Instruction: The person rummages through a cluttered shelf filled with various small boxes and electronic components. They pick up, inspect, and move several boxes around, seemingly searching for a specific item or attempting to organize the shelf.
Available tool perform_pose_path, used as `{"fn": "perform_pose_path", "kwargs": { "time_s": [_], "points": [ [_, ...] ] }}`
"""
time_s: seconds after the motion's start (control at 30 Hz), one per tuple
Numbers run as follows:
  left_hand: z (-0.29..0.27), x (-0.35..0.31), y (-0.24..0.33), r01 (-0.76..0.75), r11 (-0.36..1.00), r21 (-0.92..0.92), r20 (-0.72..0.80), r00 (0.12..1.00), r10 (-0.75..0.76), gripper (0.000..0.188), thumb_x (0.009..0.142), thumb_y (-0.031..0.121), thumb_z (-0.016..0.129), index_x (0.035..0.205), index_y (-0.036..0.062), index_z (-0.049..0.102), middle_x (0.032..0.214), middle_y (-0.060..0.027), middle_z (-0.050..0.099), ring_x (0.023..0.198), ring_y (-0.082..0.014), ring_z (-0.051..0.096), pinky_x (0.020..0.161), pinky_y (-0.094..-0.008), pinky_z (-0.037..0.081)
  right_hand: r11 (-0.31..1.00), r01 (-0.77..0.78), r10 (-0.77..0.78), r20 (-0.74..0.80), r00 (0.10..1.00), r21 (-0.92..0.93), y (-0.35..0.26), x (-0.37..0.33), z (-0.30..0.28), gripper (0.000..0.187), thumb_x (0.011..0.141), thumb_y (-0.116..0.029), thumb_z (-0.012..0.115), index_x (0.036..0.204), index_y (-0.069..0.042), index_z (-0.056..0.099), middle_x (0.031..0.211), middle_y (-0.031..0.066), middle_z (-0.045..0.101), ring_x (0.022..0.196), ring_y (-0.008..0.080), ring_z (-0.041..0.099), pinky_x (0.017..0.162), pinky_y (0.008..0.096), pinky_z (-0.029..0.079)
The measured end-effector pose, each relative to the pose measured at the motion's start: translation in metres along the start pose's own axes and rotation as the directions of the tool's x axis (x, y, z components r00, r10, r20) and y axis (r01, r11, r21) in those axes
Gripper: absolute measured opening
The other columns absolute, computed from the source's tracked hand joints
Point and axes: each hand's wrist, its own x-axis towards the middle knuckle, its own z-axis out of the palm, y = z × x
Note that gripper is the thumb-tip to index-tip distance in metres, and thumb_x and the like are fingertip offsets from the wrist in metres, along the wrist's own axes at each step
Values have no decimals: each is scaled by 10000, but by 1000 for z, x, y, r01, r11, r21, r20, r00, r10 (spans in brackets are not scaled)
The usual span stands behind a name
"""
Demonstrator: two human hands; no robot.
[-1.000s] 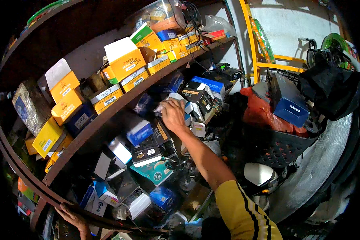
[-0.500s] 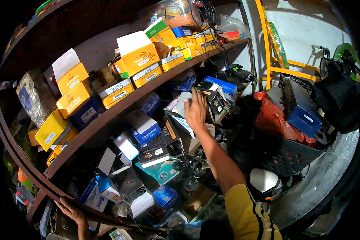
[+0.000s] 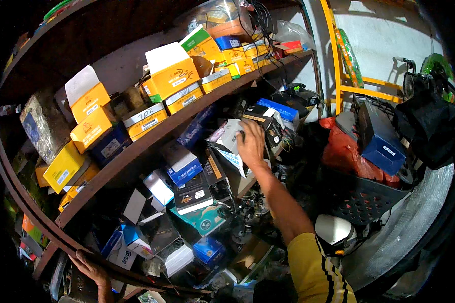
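Observation:
My right hand [image 3: 252,144] reaches to the lower shelf. Its fingers bend over the upper right part of a white cardboard box [image 3: 228,156] with blue print on its side. Part of the box's top and right side is hidden under the hand. Just left of it, a dark blue box [image 3: 196,126] leans beneath the upper shelf. A black box with a tan strip [image 3: 215,170] stands below the white box. At the lower left, my left hand [image 3: 92,268] rests on the dark front rail [image 3: 131,273], fingers stretched out over it.
Yellow boxes [image 3: 173,76] line the upper shelf [image 3: 136,145]. Several blue, black and white boxes lie jumbled below, near a teal box [image 3: 202,218]. To the right are a black basket [image 3: 356,194] with a red bag [image 3: 341,151], a blue tray [image 3: 384,151] and a yellow frame [image 3: 336,65].
My right hand has drawn slightly down and right, its fingers more bent. The white box has tilted, showing more printed side. The dark blue boxes behind it look shifted. My left hand stays put.

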Motion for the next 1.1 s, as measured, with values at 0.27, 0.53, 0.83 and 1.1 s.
{"fn": "perform_pose_path", "kwargs": {
  "time_s": [0.27,0.53,0.83,1.1],
  "points": [
    [5,0,16,79,996,38,-61,995,-77,768,1099,518,470,1615,-22,292,1487,-262,486,1276,-321,558,1064,-393,477,934,-256,286,92,954,-249,63,8,-7,837,885,-323,779,1559,-21,387,1629,185,357,1545,387,266,1239,587,233],
    [9,-1,8,113,992,52,-127,986,-106,807,1085,591,440,1628,15,284,1494,-242,511,1320,-327,557,1133,-398,426,888,-216,318,202,926,-406,70,0,-5,911,829,-355,826,1545,-18,376,1618,147,329,1512,406,250,1213,568,283],
    [-28,16,-66,-137,923,359,-32,987,159,807,1085,588,427,1625,6,284,1557,-276,452,1404,-391,503,1173,-453,408,914,-186,273,207,939,-361,70,0,-9,886,803,-285,839,1527,-21,400,1604,146,350,1490,407,287,1192,568,302],
    [-27,15,-66,-66,948,311,-51,995,86,821,1076,600,437,1623,5,295,1596,-282,414,1469,-402,441,1197,-466,390,944,-221,262,150,953,-245,78,-8,-20,967,769,-128,839,1581,-63,318,1612,149,349,1459,408,359,1166,525,366]
  ]
}}
